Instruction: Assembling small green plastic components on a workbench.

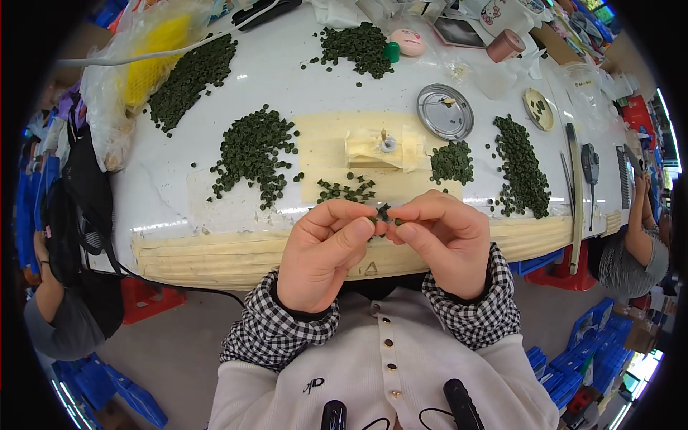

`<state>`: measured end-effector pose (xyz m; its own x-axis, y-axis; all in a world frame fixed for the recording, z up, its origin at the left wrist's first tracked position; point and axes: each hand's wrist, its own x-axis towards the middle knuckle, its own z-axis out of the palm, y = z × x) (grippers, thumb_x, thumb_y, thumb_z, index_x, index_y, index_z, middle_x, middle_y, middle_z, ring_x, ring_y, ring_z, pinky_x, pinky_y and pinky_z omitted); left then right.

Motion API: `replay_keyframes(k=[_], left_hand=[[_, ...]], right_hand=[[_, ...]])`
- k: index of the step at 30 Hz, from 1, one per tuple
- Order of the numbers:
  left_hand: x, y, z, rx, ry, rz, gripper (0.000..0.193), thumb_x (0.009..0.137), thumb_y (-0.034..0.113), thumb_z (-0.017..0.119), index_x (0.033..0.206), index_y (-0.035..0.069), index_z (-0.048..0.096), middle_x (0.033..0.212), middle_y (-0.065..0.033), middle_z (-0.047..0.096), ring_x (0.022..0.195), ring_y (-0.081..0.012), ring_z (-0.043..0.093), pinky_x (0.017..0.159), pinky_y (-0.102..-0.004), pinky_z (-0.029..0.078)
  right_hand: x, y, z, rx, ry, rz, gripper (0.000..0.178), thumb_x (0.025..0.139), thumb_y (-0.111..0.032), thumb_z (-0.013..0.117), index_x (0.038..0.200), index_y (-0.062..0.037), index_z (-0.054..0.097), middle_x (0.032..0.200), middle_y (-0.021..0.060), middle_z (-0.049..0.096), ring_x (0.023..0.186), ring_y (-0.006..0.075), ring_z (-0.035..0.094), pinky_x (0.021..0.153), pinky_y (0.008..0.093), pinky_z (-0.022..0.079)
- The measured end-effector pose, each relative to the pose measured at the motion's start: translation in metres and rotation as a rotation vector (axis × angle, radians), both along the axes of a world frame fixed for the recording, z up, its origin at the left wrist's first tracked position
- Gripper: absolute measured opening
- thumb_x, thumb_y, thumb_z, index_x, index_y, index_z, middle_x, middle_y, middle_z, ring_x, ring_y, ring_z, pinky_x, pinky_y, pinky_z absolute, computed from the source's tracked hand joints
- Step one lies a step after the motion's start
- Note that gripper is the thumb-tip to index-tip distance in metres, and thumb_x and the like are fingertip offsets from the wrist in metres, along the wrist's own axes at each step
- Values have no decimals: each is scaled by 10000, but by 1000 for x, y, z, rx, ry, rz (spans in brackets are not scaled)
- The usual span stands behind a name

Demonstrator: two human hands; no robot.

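Observation:
Close together above the table's front edge, my left hand (326,247) and my right hand (444,240) each pinch a small dark green plastic piece (383,212) between thumb and fingers. Fingertips hide much of these pieces, so I cannot tell whether they are joined. Just beyond my hands lies a small group of dark green pieces (347,189) that look joined in pairs. Behind it stands a tape-covered block (374,149) with a small upright peg. Loose green pieces lie in a pile (252,154) to the left and a smaller pile (452,162) to the right.
More green piles sit at the far left (192,75), the back (356,49) and the right (522,168). A round metal lid (445,112) and a small dish (537,109) lie right of the block. A screwdriver (590,166) rests farther right. Other people sit at both sides.

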<state>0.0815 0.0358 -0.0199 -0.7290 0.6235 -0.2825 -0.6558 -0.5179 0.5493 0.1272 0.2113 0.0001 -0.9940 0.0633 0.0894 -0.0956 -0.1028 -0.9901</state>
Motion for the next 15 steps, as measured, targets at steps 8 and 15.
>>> replay_keyframes(k=[8,15], left_hand=[[3,3,-2,-11,49,-28,112,892,84,620,982,18,635,881,-81,673,554,-10,410,480,-169,301],[5,4,-1,-32,73,-21,108,892,88,623,965,9,638,847,-75,669,548,-12,400,479,-169,303]], right_hand=[[-3,0,-1,473,265,-114,193,753,-17,721,944,-10,690,819,99,638,721,181,628,635,263,499],[-1,-4,-2,611,365,-178,210,730,-26,743,933,-14,691,810,97,629,674,182,618,579,258,495]])
